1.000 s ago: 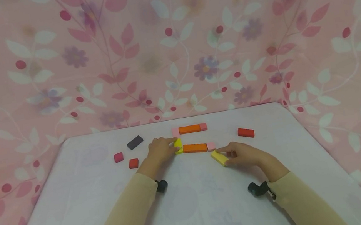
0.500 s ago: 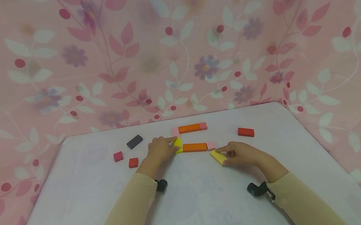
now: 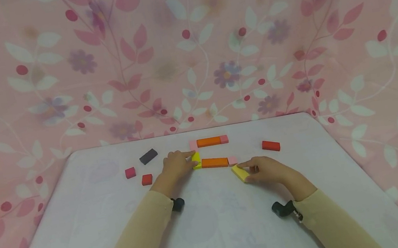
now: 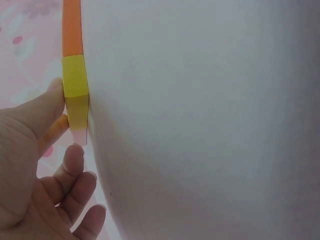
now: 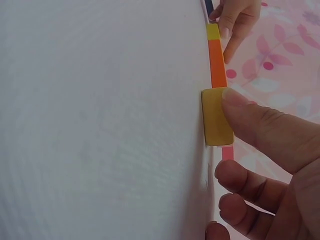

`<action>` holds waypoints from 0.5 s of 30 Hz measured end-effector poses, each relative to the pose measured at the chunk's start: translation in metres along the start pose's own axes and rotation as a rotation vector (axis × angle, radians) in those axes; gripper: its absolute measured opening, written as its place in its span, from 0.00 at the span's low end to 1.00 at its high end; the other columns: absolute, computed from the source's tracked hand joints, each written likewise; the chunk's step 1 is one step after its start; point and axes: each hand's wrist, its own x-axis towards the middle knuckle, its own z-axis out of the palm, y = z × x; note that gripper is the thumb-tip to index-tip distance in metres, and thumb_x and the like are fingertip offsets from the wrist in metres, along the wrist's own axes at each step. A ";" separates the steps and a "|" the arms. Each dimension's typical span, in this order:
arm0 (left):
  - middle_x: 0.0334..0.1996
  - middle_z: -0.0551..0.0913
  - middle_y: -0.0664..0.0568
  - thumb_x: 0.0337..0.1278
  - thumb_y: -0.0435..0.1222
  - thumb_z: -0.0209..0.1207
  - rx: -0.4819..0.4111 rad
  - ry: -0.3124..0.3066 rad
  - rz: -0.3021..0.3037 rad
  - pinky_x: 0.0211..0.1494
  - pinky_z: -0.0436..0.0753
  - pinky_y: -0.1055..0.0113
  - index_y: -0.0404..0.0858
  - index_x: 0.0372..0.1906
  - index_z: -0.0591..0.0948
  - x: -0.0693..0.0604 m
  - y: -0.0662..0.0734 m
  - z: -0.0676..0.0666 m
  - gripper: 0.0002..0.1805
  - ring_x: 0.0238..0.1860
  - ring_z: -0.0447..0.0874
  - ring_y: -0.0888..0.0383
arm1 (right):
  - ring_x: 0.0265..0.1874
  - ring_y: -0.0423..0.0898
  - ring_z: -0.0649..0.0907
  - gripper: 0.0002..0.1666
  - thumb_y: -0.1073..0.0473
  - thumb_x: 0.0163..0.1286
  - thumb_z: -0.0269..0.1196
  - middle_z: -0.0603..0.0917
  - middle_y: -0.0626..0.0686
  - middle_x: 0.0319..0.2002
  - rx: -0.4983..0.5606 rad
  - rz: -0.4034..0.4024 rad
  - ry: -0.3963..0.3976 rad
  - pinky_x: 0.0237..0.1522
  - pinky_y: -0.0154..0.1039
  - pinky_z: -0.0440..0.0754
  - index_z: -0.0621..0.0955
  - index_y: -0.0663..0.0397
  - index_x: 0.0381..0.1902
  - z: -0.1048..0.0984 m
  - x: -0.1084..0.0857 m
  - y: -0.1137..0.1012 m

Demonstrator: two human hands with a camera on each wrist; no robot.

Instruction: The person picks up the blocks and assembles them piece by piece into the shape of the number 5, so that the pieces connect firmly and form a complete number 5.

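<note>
The left hand (image 3: 176, 166) has its thumb and index finger at a bright yellow block (image 3: 197, 160), which joins the left end of an orange block (image 3: 214, 162). A pale pink block (image 3: 232, 160) sits at that orange block's right end. Just below it, the right hand (image 3: 267, 169) pinches a paler yellow block (image 3: 241, 174), slanted on the table, between thumb and index finger. In the right wrist view the thumb lies on this yellow block (image 5: 217, 117). The left wrist view shows the left thumb against the side of the bright yellow block (image 4: 76, 75).
Behind, another orange block (image 3: 208, 142) lies between pink blocks (image 3: 224, 139). To the left are a dark grey block (image 3: 148, 156), a magenta block (image 3: 130, 173) and a red block (image 3: 147, 179). A longer red block (image 3: 271, 146) lies right on the white table (image 3: 207, 234).
The right hand and its yellow block have shifted very slightly left. The left hand holds the same place.
</note>
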 end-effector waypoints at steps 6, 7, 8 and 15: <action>0.60 0.79 0.43 0.62 0.57 0.63 -0.001 0.006 0.015 0.56 0.71 0.51 0.63 0.70 0.72 0.001 -0.001 0.001 0.31 0.52 0.71 0.45 | 0.37 0.46 0.75 0.35 0.48 0.59 0.75 0.77 0.46 0.33 0.005 0.033 0.005 0.37 0.40 0.75 0.80 0.34 0.65 0.002 0.001 0.000; 0.60 0.79 0.43 0.62 0.57 0.63 0.001 0.007 0.017 0.56 0.71 0.51 0.63 0.70 0.72 0.002 -0.002 0.001 0.31 0.52 0.71 0.45 | 0.37 0.46 0.75 0.35 0.47 0.59 0.75 0.77 0.47 0.33 0.007 0.040 0.004 0.37 0.40 0.75 0.80 0.34 0.65 0.002 0.001 0.000; 0.60 0.79 0.43 0.62 0.57 0.63 0.003 0.007 0.018 0.56 0.71 0.51 0.63 0.70 0.72 0.002 -0.002 0.002 0.31 0.52 0.71 0.45 | 0.37 0.46 0.75 0.35 0.47 0.59 0.75 0.77 0.47 0.33 0.008 0.043 0.004 0.37 0.41 0.75 0.80 0.34 0.65 0.002 0.001 0.000; 0.60 0.78 0.43 0.62 0.57 0.63 0.001 0.003 0.013 0.56 0.71 0.50 0.64 0.70 0.72 0.002 -0.003 0.002 0.32 0.53 0.70 0.45 | 0.37 0.46 0.75 0.34 0.47 0.59 0.75 0.77 0.47 0.33 0.009 0.051 0.003 0.37 0.41 0.75 0.80 0.33 0.65 0.002 0.001 -0.002</action>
